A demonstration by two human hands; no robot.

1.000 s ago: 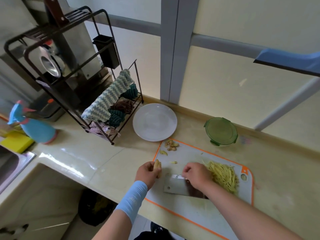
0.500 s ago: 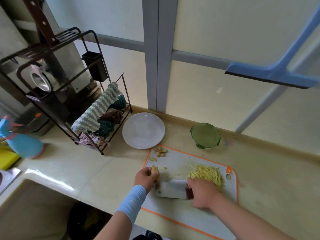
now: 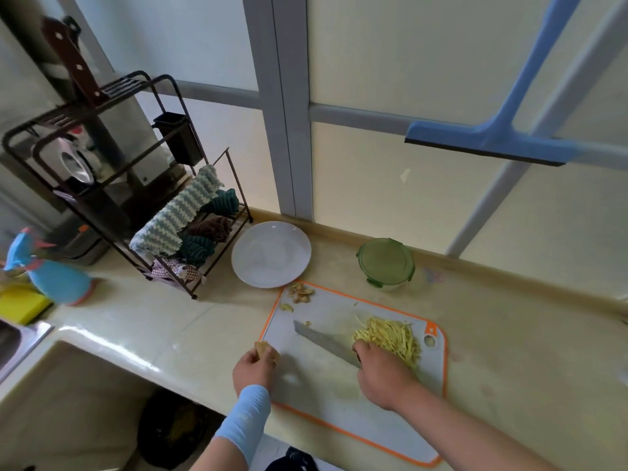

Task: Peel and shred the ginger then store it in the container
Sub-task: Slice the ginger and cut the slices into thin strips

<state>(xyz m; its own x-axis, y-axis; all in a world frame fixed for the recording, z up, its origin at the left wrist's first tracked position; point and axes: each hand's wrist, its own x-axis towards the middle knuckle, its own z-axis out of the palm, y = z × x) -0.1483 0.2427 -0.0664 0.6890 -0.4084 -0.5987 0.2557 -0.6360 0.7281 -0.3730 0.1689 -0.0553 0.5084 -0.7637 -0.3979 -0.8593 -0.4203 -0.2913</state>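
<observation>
A white cutting board with an orange rim (image 3: 316, 389) lies on the counter in front of me. My left hand (image 3: 254, 368) grips a small piece of ginger (image 3: 262, 347) at the board's left edge. My right hand (image 3: 382, 377) holds the handle of a cleaver (image 3: 324, 338), whose blade lies flat on the board and points away to the left. A heap of yellow shredded ginger (image 3: 390, 338) sits just right of the blade. Ginger peels (image 3: 300, 293) lie at the board's far left corner. A green-lidded container (image 3: 386, 262) stands shut behind the board.
A white plate (image 3: 271, 253) sits behind the board's left corner. A black rack with cloths (image 3: 183, 229) stands to the left, then a blue spray bottle (image 3: 51, 273), a yellow sponge (image 3: 20, 305) and a sink edge (image 3: 20, 338). A blue squeegee (image 3: 492, 144) hangs on the window.
My left hand drew back with the ginger piece to the board's left edge. The cleaver blade swung from lying across the board to pointing away left, beside the shreds.
</observation>
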